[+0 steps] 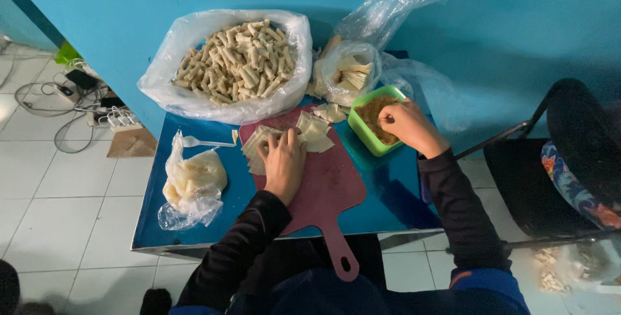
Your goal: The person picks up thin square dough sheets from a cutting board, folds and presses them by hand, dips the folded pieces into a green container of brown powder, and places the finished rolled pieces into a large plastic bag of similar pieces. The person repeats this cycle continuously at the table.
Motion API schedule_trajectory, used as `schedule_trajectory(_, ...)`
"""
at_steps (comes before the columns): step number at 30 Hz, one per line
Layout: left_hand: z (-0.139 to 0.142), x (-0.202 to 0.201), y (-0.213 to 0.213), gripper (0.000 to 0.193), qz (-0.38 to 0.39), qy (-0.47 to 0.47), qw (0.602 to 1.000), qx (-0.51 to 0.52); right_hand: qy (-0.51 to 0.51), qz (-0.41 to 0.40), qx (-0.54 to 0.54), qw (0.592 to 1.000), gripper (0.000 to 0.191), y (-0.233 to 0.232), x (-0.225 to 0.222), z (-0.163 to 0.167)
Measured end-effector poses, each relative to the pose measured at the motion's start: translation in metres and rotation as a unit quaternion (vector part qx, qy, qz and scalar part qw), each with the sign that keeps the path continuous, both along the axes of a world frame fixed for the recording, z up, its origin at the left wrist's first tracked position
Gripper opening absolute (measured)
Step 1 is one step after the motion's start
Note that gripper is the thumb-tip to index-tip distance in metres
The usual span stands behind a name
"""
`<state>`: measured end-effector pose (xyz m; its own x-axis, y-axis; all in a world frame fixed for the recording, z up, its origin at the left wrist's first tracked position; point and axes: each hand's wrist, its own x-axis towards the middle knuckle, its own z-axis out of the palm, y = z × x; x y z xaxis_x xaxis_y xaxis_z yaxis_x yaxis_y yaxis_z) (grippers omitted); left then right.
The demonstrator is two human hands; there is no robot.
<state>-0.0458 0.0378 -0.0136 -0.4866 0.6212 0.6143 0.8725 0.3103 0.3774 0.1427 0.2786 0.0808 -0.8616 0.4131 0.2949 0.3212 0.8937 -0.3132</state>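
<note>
Red cutting board (326,189) on blue tabletop (388,198), left hand (283,163) flat with grip apart on pale wrapper squares (310,132), right hand (407,124) grip pinched together in green tub (361,130) of brown filling, bag of finished rolls (236,63) at the wall.

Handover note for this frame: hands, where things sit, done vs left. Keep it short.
Left hand: flat on the wrappers on the red board, gripping nothing.
Right hand: fingertips pinching filling in the green tub.
Big bag of finished rolls at the table's back; smaller bag of spare wrappers beside it; white bag and plastic spoon at left.
Done: many rolls. Left: the wrappers on the board, unfilled.
</note>
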Motion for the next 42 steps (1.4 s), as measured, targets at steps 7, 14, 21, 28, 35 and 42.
schedule_trajectory(7, 0.008, 0.003, -0.002, 0.021, 0.019, 0.004, 1.0, 0.005, 0.047, 0.018, 0.054, 0.997, 0.012, -0.018, -0.01, 0.03)
schedule_trajectory(14, 0.016, 0.005, -0.005, 0.016, 0.025, 0.029, 0.999, 0.006, 0.025, 0.131, -0.027, 0.991, 0.01, -0.071, -0.079, -0.01)
schedule_trajectory(21, 0.016, 0.007, -0.006, 0.012, 0.031, 0.032, 0.999, -0.001, 0.058, 0.184, 0.02, 0.981, 0.014, -0.092, -0.097, -0.047)
schedule_trajectory(28, 0.013, 0.007, -0.005, 0.031, 0.017, -0.002, 1.0, -0.008, 0.105, 0.176, 0.039, 0.978, 0.021, -0.089, -0.081, -0.055)
schedule_trajectory(35, 0.009, 0.003, -0.004, 0.029, 0.024, 0.014, 1.0, -0.012, 0.114, 0.167, 0.038, 0.979, 0.012, -0.089, -0.08, -0.062)
schedule_trajectory(42, 0.007, 0.004, -0.008, 0.018, 0.041, 0.024, 0.999, -0.012, 0.15, 0.158, 0.047, 0.975, 0.009, -0.087, -0.081, -0.061)
